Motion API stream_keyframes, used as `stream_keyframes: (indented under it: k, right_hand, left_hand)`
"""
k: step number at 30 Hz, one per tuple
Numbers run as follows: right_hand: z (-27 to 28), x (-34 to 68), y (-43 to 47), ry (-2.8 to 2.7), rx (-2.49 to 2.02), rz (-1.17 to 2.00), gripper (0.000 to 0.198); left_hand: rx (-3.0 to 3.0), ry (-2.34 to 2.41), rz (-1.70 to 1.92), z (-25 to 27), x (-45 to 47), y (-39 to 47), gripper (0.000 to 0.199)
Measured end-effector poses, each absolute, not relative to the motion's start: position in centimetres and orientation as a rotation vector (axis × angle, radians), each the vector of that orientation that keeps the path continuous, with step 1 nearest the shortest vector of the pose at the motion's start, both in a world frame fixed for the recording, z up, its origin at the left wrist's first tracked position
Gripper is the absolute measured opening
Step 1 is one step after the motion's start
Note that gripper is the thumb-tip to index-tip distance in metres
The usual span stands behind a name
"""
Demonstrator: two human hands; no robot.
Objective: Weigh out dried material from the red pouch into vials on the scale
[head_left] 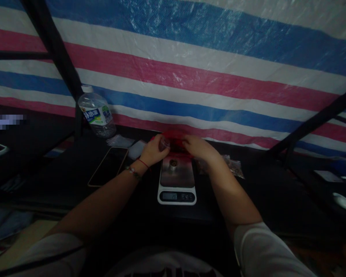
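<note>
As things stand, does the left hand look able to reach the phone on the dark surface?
Probably yes: the phone lies near the left hand, and nothing seems to lie on it. That hand appears busy with a small dark item, though, so may need freeing first.

You stood or sat in what looked like a makeshift work stall, though its exact trade could not be told. Striped plastic tarpaulin [190,92] in blue, white and red formed the wall beyond your black counter [209,204], dark frame bars [54,42] slanted before it, and a digital scale [177,195] and small clear bags [236,168] lay there.
</note>
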State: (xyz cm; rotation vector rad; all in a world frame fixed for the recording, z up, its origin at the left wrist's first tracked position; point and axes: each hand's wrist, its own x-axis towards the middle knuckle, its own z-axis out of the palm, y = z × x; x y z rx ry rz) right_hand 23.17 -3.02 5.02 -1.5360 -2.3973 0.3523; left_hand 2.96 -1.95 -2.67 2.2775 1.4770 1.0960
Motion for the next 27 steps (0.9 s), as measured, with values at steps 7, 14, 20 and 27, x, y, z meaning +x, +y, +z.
stream_keyframes:
  k: [7, 14, 20, 27]
  right_hand:
    - [4.7, 21.0, -3.5, -2.363, -1.156, 0.756, 0.03]
    - [4.0, 20.1, -2.9, -2.369, -1.21, 0.694, 0.016]
    - [4.2, 20.3, -2.9, -2.455, -1.166, 0.507, 0.005]
    - [4.3, 20.5, -3.0, -2.488, -1.141, 0.515, 0.007]
  left_hand:
    - [2.418, 1.355, 1.087, -1.6, 3.5, -3.1, 0.037]
    - [2.559, 1.261, 1.018, -1.0, 3.6, -3.4, 0.041]
    - [2.534, 1.243, 1.013, -0.9, 4.1, -3.8, 0.051]
    - [2.498, 1.203, 1.041, -1.3, 4.3, -3.9, 0.051]
